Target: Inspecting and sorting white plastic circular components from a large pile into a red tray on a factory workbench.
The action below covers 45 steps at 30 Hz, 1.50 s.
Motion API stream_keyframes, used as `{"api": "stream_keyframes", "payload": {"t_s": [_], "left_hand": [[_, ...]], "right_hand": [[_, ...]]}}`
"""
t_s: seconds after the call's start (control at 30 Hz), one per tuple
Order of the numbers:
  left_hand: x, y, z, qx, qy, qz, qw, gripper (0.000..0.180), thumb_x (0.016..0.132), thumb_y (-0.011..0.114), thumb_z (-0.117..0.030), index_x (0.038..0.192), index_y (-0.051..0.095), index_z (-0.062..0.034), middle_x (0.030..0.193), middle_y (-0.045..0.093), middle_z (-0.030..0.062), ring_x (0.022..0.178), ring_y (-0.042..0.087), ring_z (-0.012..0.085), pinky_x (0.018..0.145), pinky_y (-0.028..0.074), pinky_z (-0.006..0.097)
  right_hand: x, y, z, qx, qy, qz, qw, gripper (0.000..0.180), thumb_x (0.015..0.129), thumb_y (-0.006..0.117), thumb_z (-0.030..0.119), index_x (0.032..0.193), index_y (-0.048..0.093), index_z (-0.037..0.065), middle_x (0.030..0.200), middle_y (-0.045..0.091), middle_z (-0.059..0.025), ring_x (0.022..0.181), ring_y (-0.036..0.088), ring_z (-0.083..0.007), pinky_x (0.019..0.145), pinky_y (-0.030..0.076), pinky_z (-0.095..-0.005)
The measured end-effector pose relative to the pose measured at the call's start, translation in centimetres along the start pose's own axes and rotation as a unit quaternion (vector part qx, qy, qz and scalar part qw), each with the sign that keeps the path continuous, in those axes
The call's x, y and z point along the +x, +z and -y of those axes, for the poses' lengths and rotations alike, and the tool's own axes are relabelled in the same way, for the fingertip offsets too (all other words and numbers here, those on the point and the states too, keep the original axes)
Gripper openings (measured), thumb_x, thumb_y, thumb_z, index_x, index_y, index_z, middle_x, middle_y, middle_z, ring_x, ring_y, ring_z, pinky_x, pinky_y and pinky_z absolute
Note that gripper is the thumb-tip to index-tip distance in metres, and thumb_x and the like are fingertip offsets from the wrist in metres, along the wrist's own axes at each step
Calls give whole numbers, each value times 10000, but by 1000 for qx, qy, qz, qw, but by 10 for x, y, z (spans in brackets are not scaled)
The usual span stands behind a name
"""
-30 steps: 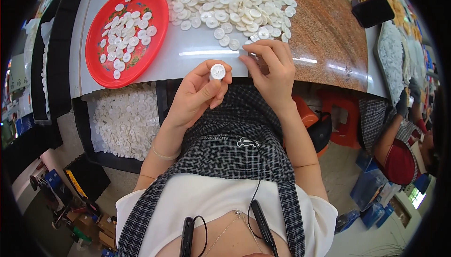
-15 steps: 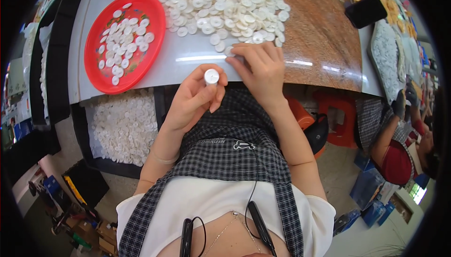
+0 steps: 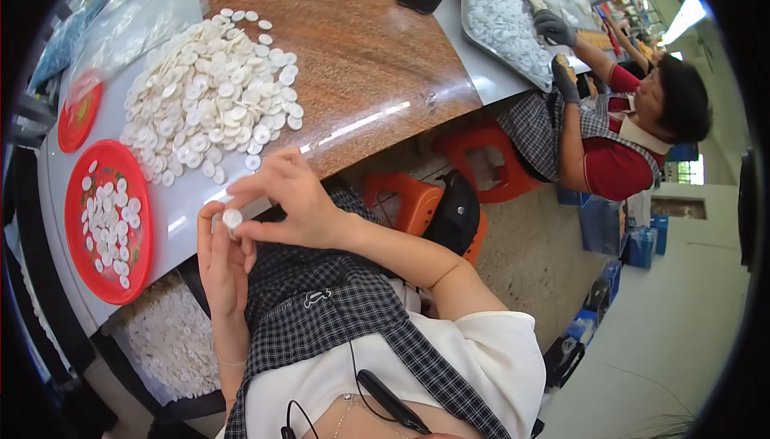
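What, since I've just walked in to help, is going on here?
The person's left hand and right hand meet at a small white disc; which one grips it is unclear. A heap of similar discs lies on the table, with more on a red plate at the left. Off to the right is a co-worker in dark gloves.

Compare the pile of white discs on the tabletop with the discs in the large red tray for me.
The pile of white discs is far bigger; the tray's discs are a small group. The pile is heaped in layers, while the tray's discs lie low, with patterned tray floor showing around them. The pile rests directly on the tabletop; the tray's discs sit inside the large red tray. Both consist of white, round discs.
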<state>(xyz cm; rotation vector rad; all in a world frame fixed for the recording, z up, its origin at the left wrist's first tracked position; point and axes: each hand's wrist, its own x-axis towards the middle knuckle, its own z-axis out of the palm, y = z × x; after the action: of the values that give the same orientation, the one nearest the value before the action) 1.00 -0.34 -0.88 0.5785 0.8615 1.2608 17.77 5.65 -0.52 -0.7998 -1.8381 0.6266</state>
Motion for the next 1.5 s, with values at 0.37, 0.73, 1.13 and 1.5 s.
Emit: {"api": "stream_keyframes", "payload": {"t_s": [0.37,0.73,1.13,1.5], "left_hand": [[0,-15,3,-53,-13,41,998,363,1024,466,-266,1270,437,-1,1059,564,91,652,455,58,496,362,165],[2,-4,4,-43,-37,58,997,372,1033,434,-282,1241,478,23,1055,552,91,661,443,67,515,354,175],[0,0,3,-24,-40,64,997,371,1029,445,-285,1221,493,29,1035,563,82,674,445,71,524,353,181],[0,3,6,-45,-51,87,994,371,1037,416,-331,1223,495,-20,942,555,58,626,441,72,521,352,197]], "right_hand": [[3,-7,-20,-37,-4,4,999,332,731,774,161,1043,673,110,987,661,-13,869,565,-229,778,460,-337],[-3,-6,-40,-151,-64,46,985,204,751,734,119,939,658,96,1055,630,-19,932,568,-223,798,478,-353],[-2,-5,-38,-151,-15,-4,988,227,720,762,129,910,642,99,994,602,-29,915,554,-243,799,448,-368],[-7,-20,-34,-188,1,-47,981,256,707,787,173,920,662,107,978,613,-31,913,555,-245,802,441,-362]]}}
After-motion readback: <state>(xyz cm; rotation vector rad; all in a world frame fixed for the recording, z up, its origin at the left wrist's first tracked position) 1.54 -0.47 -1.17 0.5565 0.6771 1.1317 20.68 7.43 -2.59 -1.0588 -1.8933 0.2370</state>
